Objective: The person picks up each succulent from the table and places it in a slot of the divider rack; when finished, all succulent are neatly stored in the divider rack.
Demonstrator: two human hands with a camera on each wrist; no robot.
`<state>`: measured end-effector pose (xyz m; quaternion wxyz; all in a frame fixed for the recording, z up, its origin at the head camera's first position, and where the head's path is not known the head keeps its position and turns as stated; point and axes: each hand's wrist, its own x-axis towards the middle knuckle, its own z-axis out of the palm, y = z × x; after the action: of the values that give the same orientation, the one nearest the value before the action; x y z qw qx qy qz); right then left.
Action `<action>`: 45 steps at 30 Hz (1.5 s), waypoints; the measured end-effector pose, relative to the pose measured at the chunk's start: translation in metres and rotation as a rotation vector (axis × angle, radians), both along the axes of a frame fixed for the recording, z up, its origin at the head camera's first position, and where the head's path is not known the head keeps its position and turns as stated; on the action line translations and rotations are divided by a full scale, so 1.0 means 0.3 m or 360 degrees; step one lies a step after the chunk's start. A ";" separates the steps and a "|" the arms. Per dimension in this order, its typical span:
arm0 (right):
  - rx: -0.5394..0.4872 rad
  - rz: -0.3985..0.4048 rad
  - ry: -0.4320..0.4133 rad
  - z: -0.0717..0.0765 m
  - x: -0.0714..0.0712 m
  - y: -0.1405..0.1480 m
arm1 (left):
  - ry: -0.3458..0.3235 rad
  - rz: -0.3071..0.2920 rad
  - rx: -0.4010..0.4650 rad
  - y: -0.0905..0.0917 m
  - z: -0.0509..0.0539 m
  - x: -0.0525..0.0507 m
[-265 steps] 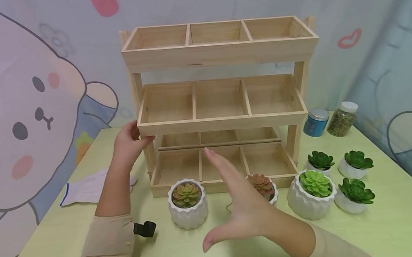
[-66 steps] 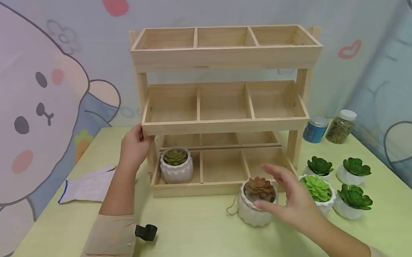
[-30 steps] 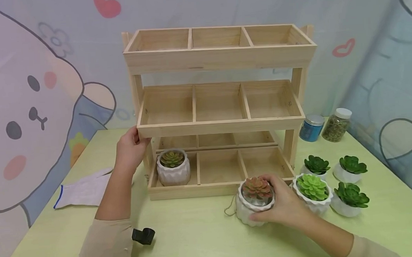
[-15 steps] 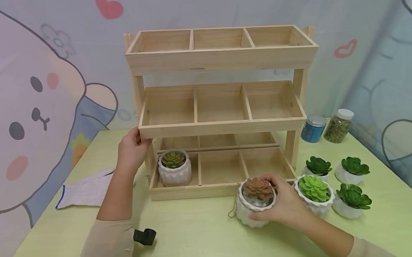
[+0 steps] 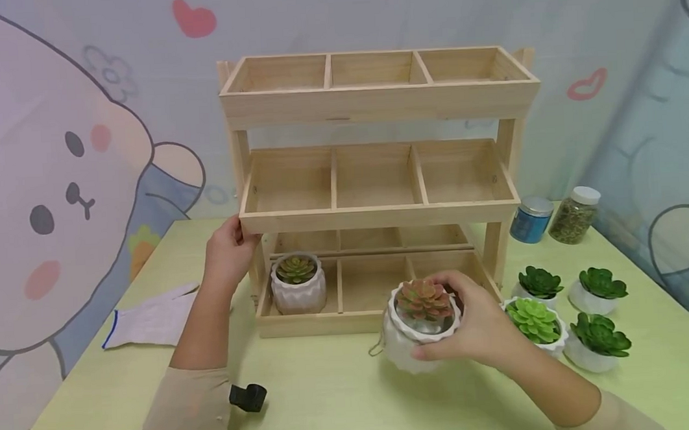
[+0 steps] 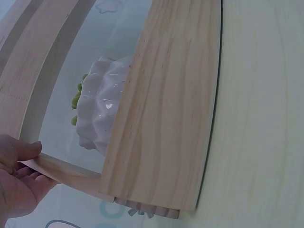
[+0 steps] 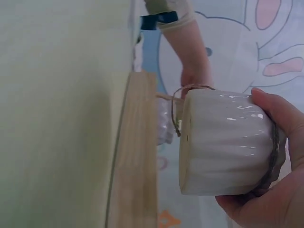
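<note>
In the head view my right hand (image 5: 481, 325) grips a white ribbed pot (image 5: 406, 341) with a reddish succulent (image 5: 423, 300), held above the table in front of the wooden rack's bottom tier. The right wrist view shows the pot (image 7: 223, 142) between thumb and fingers (image 7: 280, 111), a twine loop hanging from it. My left hand (image 5: 227, 253) holds the rack's left side post under the middle tier (image 5: 380, 218); the left wrist view shows that hand (image 6: 21, 180) around the post. Another white pot (image 5: 299, 295) with a green succulent stands in the bottom tier's left compartment.
Right of my right hand stand a pot with a bright green succulent (image 5: 534, 320) and several small dark green ones (image 5: 600, 335). Behind them are a blue jar (image 5: 530, 221) and a jar of dried bits (image 5: 574, 216). A white glove (image 5: 151, 319) and a black clip (image 5: 247, 397) lie at left.
The left pot has gone from the table into the bottom tier. My right hand has since gripped the reddish succulent's pot and lifted it off the table. The left hand stays at the rack.
</note>
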<state>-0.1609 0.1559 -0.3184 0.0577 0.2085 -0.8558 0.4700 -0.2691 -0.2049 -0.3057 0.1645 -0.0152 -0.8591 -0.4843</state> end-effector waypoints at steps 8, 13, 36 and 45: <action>-0.0072 0.0006 0.0014 0.036 -0.035 -0.071 | -0.0012 -0.0007 0.0012 -0.001 -0.004 -0.001; -0.0082 -0.0080 0.0051 0.052 -0.064 -0.118 | -0.0007 0.0004 0.0006 0.001 -0.001 -0.003; -0.0179 -0.0392 0.0049 -0.043 -0.243 -0.227 | 0.0025 0.0003 -0.0009 0.000 -0.004 -0.001; -0.0163 -0.0456 0.0033 -0.102 -0.286 -0.245 | 0.0029 0.0008 -0.0024 0.001 -0.005 -0.003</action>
<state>-0.2467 0.0825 -0.3489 0.1436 0.0859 -0.8511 0.4976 -0.2700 -0.2046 -0.3073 0.1735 -0.0187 -0.8612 -0.4774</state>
